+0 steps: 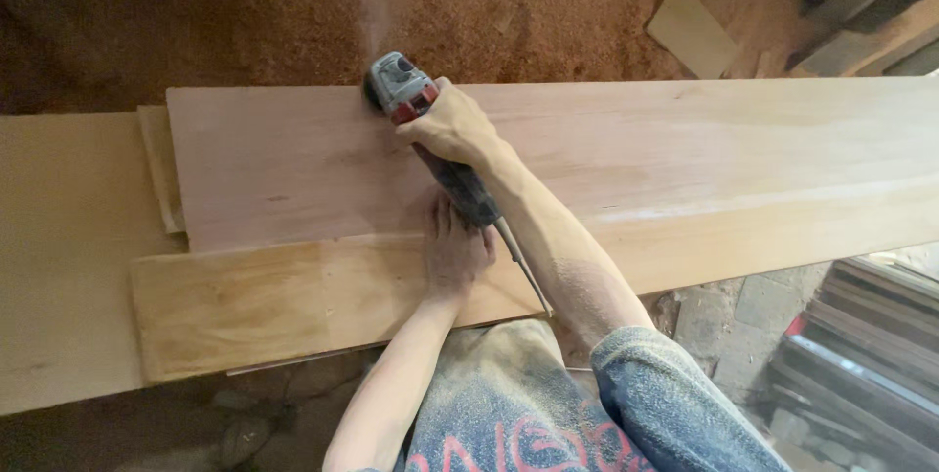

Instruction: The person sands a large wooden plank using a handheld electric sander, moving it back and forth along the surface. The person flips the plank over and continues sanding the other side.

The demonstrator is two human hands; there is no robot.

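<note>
1. Head view, hands: The right hand (pixel 452 127) reaches forward with the arm stretched out, fingers wrapped tight around the body of a grey and red power grinder (pixel 416 110). The tool's head sits at the far edge of a long pale board (pixel 685 159), and a thin wisp of dust rises just above it.
2. The left hand (pixel 455 249) lies flat, palm down, fingers spread and pointing forward, pressing on a second board (pixel 274 301) nearer the body. It grips nothing. It sits just beside the rear end of the grinder, where a grey cable (pixel 523 271) leaves the tool and runs back between the two forearms.
3. The right forearm crosses over the near edge of the pale board and hides part of it. A dusty blue sleeve (pixel 675 404) covers the upper arm.
4. Surroundings: The pale board rests partly on top of the nearer board, both on a wide wooden worktop (pixel 68 257) to the left. Beyond them the floor (pixel 489 2) is covered in sawdust, with a loose wood offcut (pixel 690 32) lying on it. Stacked dark planks (pixel 861 345) stand at lower right.
</note>
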